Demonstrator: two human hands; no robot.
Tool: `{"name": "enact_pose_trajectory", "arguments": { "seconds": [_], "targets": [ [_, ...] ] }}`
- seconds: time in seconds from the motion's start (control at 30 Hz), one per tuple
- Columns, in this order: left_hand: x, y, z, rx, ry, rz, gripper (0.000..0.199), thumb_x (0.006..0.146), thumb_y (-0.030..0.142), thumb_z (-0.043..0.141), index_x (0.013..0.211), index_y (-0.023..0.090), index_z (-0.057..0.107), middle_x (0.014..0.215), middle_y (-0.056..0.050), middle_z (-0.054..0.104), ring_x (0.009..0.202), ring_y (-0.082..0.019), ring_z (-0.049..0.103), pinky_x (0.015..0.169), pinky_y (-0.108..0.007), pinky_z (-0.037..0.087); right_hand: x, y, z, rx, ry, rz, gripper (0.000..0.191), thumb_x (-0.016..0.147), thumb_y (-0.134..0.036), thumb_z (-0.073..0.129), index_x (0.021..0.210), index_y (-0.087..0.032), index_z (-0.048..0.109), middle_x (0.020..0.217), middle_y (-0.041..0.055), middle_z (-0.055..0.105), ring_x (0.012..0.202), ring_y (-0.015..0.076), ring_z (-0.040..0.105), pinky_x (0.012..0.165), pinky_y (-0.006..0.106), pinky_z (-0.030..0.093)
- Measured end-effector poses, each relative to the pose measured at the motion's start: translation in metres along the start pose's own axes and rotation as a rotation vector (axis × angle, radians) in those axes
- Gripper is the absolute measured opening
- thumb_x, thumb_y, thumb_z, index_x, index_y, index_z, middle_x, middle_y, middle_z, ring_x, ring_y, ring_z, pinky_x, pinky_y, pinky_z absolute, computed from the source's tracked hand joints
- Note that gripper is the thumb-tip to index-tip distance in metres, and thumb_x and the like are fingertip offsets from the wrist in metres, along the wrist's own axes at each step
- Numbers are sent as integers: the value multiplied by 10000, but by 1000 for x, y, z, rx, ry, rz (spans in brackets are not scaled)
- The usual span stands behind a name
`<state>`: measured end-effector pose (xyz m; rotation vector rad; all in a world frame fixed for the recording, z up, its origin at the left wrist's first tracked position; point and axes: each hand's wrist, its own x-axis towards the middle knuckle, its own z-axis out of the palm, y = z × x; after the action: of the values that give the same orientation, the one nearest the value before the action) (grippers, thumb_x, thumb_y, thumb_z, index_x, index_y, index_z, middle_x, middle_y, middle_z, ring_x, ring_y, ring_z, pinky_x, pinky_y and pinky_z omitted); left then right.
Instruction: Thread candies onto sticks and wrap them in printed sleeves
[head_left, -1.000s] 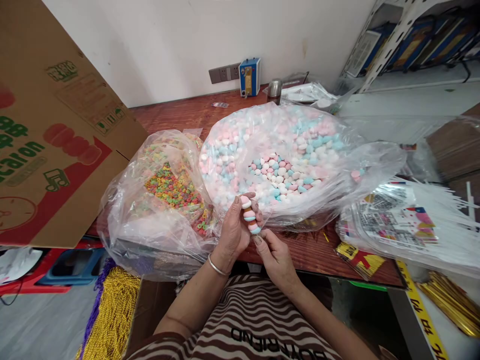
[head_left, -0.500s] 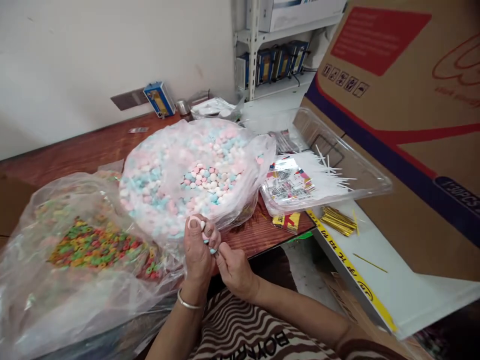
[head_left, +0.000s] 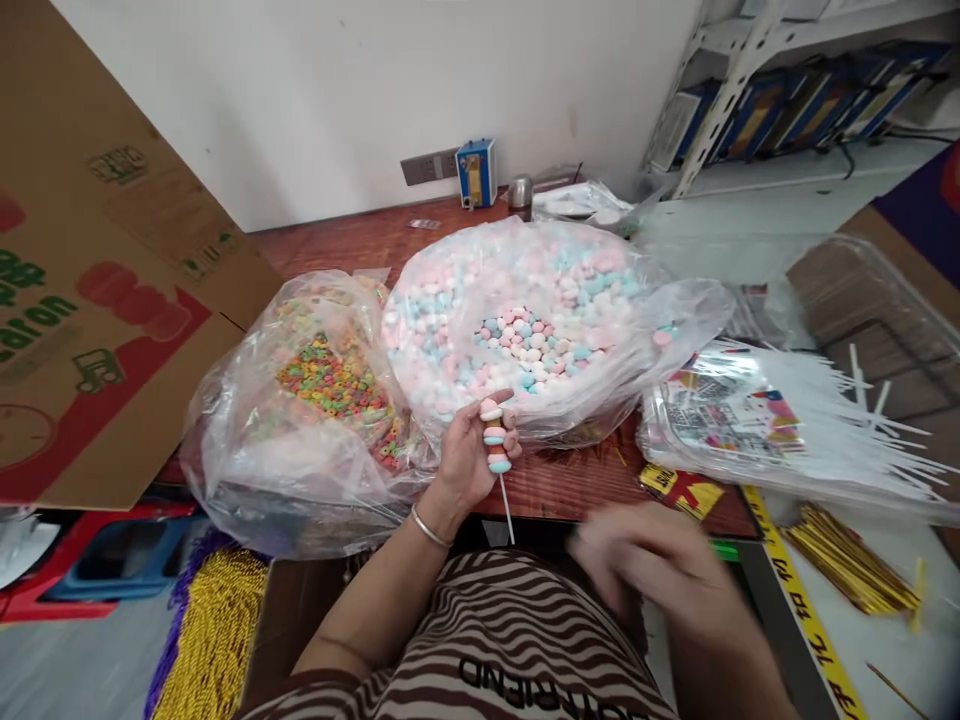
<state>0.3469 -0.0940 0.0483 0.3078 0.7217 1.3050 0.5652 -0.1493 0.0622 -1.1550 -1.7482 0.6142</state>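
My left hand (head_left: 465, 455) grips a candy skewer (head_left: 496, 437): pink, white, blue and brownish-orange pieces stacked on a thin white stick that points down. Off to the right, my right hand (head_left: 652, 560) is smeared by motion, so its fingers cannot be made out. Just beyond the skewer lies a large clear bag of pink, white and blue candies (head_left: 525, 335), its mouth open in the middle. Left of that is a plastic bag of small colourful rings (head_left: 330, 375).
On the right, a clear plastic tray (head_left: 795, 490) holds many white sticks (head_left: 832, 400) and printed packets. Gold twist ties (head_left: 851, 560) lie on the white surface in front. A cardboard box (head_left: 127, 260) stands at left; a metal shelf (head_left: 731, 115) is behind.
My hands were together at the candy; now they are apart, the right one off to the right. The candy skewer's stick is now exposed. The view has swung left.
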Motion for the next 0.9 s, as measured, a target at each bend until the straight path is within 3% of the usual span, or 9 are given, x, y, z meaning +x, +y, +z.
{"name": "enact_pose_trajectory", "arguments": {
  "seconds": [0.03,0.1,0.17,0.33,0.43,0.57,0.67,0.77,0.9],
  "targets": [
    [-4,3,1,21,12,-8,427,853,383,658,1186,120,613,762,-9,585,553,-84,505,514,-202,436,1,-1,10,27,-68,-22,508,942,-597,588,606,-222,652,519,-2,608,484,127,574,512,245,476],
    [-16,17,-3,114,74,17,464,790,352,752,1178,141,608,765,6,593,531,-60,490,489,-170,419,6,-2,21,204,-436,-45,373,1017,-416,534,762,-212,715,642,10,695,572,130,632,559,231,500],
    [-28,40,-15,286,216,136,468,742,334,813,1132,170,615,736,26,583,499,-44,476,405,-116,306,11,1,14,298,-532,-46,324,1033,-353,498,864,-200,728,688,10,709,587,119,631,569,215,490],
    [-55,104,-67,776,648,526,389,708,454,824,932,188,648,760,17,635,536,-71,538,377,-122,350,33,33,-58,63,-168,91,321,994,-432,545,822,-209,699,715,21,695,614,151,610,572,253,456],
    [-64,115,-86,808,761,542,383,689,462,821,881,184,641,739,20,633,538,-83,547,395,-143,380,63,67,-101,-327,25,220,275,947,-426,564,837,-221,711,694,27,692,633,192,616,599,292,439],
    [-54,98,-83,775,688,458,423,662,499,808,900,189,649,712,23,622,536,-102,540,427,-180,415,117,104,-133,-882,-19,377,278,922,-311,515,969,-205,767,934,108,775,844,278,683,679,338,436],
    [-31,79,-68,986,531,450,453,763,547,739,1052,206,668,766,10,635,604,-117,560,472,-186,419,149,117,-131,-1032,-330,442,309,919,-275,526,1085,-206,777,1116,124,773,977,287,695,729,332,448],
    [1,63,-45,1358,383,618,421,858,529,657,1129,208,674,788,-1,642,649,-137,579,600,-244,493,168,122,-115,-1012,-561,402,288,900,-269,594,1122,-241,775,1165,84,770,1021,249,694,760,291,448],
    [42,40,-20,1743,188,915,337,934,437,601,1155,193,673,1000,-62,691,700,-150,603,733,-296,514,182,126,-98,-976,-626,358,345,905,-286,613,1230,-259,727,1234,69,745,1055,238,686,776,277,445]
  ]
}}
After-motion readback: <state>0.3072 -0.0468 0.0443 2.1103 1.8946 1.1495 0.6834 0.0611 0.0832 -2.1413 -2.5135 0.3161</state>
